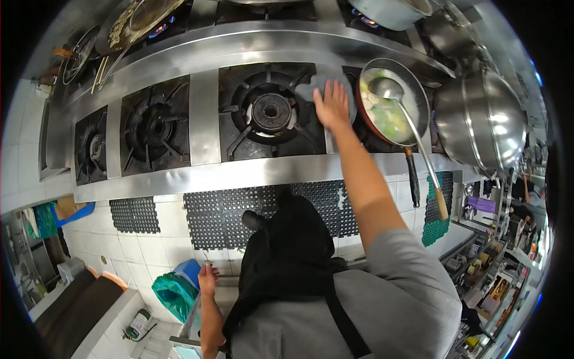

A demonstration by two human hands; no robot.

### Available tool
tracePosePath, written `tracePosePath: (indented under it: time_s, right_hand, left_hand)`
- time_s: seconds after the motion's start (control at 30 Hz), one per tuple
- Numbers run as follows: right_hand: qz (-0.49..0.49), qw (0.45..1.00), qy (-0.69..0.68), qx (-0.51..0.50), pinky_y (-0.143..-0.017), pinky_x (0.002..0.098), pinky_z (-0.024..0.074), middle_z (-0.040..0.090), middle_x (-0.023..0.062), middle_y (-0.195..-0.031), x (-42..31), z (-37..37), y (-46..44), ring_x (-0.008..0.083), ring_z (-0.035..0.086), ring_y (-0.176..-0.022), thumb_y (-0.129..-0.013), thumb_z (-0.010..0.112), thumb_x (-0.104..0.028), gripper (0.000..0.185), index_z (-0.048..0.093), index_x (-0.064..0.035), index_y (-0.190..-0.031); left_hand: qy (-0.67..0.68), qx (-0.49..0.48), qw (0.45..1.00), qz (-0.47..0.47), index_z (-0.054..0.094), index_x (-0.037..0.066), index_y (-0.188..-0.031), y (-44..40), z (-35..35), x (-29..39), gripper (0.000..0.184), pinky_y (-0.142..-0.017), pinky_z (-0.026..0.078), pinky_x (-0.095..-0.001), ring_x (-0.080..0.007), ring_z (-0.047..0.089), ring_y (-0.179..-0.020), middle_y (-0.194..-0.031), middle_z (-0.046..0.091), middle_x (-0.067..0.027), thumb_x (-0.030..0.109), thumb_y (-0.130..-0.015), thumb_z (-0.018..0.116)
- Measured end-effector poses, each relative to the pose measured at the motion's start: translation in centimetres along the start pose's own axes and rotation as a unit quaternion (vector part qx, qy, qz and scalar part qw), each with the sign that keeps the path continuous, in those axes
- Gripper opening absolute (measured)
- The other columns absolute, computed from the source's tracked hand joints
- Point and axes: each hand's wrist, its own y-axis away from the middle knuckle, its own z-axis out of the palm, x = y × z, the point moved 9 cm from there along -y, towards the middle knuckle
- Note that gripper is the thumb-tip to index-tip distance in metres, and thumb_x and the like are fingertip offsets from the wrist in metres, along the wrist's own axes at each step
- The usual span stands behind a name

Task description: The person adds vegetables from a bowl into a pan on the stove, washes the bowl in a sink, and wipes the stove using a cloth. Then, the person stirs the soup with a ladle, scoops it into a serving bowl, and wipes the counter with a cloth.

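Observation:
My right hand [332, 106] lies flat with its fingers stretched out on a grey cloth [310, 90]. The cloth rests on the steel strip between two burners and laps over the edge of the black burner [271, 110] to its left. Just right of that hand, a pan [363, 107] holds pale broth with green and white pieces. A ladle [387, 88] leans in the pan, its wooden-ended handle sticking out past the stove's front. Down at my left side, my left hand [208, 279] has curled fingers; a small light thing shows at the fingertips, too small to name.
Large steel bowls [478, 122] stand right of the pan. More burners [156, 124] line the left, and a grey pot [394, 13] sits on the back row. Black rubber mats [215, 218] cover part of the tiled floor. A bin with a green bag [174, 296] stands behind my left hand.

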Motion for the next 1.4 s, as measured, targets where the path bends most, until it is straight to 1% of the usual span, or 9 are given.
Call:
tracePosePath:
  time_s: [0.2,0.37,0.53,0.67,0.8,1.07,1.1,1.23,1.4]
  right_hand:
    - [0.004,0.999,0.044,0.011,-0.117,0.0464,0.0042,0.013,0.0227,-0.155,0.2,-1.6,17.7,0.037,0.007,-0.145,-0.093,0.038,-0.055,0.08,0.023,0.0027,-0.147]
    - [0.038,0.998,0.05,-0.029,-0.117,0.0484,0.0043,0.013,0.0263,-0.154,-4.0,0.4,22.0,0.0396,0.007,-0.144,-0.09,0.046,-0.054,0.085,0.023,0.0074,-0.145]
    - [-0.17,0.981,-0.038,-0.086,-0.117,0.0488,0.0043,0.012,0.0271,-0.154,-16.3,3.1,25.1,0.0424,0.006,-0.144,-0.083,0.057,-0.057,0.094,0.023,0.0046,-0.145]
    - [-0.345,0.929,-0.052,-0.122,-0.118,0.0464,0.0104,0.018,0.0209,-0.154,-17.9,2.8,26.0,0.0368,0.012,-0.145,-0.082,0.063,-0.034,0.078,0.03,-0.0028,-0.145]
    - [-0.353,0.936,0.002,0.004,-0.115,0.0466,0.0225,0.028,0.0162,-0.152,-9.0,0.9,24.7,0.0342,0.028,-0.14,-0.081,0.05,-0.006,0.063,0.035,-0.0059,-0.143]
    - [-0.17,0.978,0.082,0.088,-0.108,0.0455,0.0337,0.042,0.0208,-0.14,21.0,-9.9,20.6,0.0402,0.041,-0.129,-0.085,0.05,-0.009,0.047,0.048,-0.0069,-0.132]
    - [-0.114,0.982,0.128,0.084,-0.112,0.0441,0.0296,0.043,0.0127,-0.142,24.9,-9.7,19.5,0.0328,0.037,-0.135,-0.082,0.048,-0.005,0.052,0.048,-0.0074,-0.134]
    - [-0.082,0.957,0.261,0.092,-0.109,0.0468,0.03,0.036,0.0147,-0.148,34.4,-13.4,18.2,0.0356,0.037,-0.134,-0.087,0.045,-0.013,0.058,0.034,-0.0051,-0.143]
    - [-0.014,0.962,0.192,0.192,-0.106,0.0533,0.0312,0.036,0.0206,-0.146,37.4,-16.7,19.1,0.0409,0.036,-0.133,-0.084,0.049,-0.016,0.061,0.035,-0.0033,-0.142]
  left_hand:
    - [-0.014,-0.024,1.0,0.008,0.059,0.006,-0.104,-3.6,-0.1,0.7,0.04,-0.055,0.046,-0.0289,-0.0158,0.063,-0.068,-0.083,0.066,-0.0069,0.044,-0.097,0.049]
    - [-0.02,-0.029,0.999,0.006,0.058,0.005,-0.102,-3.5,-0.8,-2.8,0.04,-0.052,0.045,-0.0284,-0.0167,0.063,-0.064,-0.081,0.066,-0.0073,0.044,-0.096,0.051]
    - [-0.07,-0.03,0.996,0.042,0.057,0.003,-0.1,-1.0,-0.9,-3.8,0.038,-0.049,0.047,-0.0304,-0.0185,0.063,-0.061,-0.079,0.065,-0.0096,0.04,-0.096,0.051]
    - [-0.083,-0.028,0.995,0.042,0.057,0.002,-0.1,0.7,0.8,-3.7,0.038,-0.049,0.048,-0.0317,-0.0191,0.062,-0.06,-0.08,0.066,-0.011,0.039,-0.096,0.052]
    - [-0.067,-0.014,0.998,0.006,0.057,0.001,-0.097,1.4,2.9,-4.1,0.037,-0.047,0.047,-0.0292,-0.0176,0.059,-0.053,-0.079,0.066,-0.0119,0.037,-0.096,0.052]
    - [-0.158,-0.032,0.987,0.007,0.06,0.002,-0.093,5.7,13.7,0.2,0.029,-0.047,0.044,-0.0262,-0.0149,0.061,-0.058,-0.077,0.065,-0.0083,0.031,-0.094,0.056]
    - [-0.181,-0.061,0.98,0.05,0.061,0.001,-0.094,5.9,15.8,1.2,0.028,-0.052,0.047,-0.0268,-0.015,0.062,-0.062,-0.079,0.065,-0.0082,0.029,-0.094,0.057]
    - [-0.242,-0.131,0.947,0.163,0.062,-0.002,-0.098,9.5,21.5,5.3,0.025,-0.073,0.054,-0.0307,-0.0154,0.063,-0.079,-0.087,0.066,-0.0081,0.022,-0.094,0.059]
    - [-0.203,-0.098,0.958,0.177,0.063,0.004,-0.101,11.1,19.4,4.3,0.027,-0.061,0.048,-0.0279,-0.0157,0.065,-0.075,-0.087,0.067,-0.0055,0.029,-0.096,0.057]
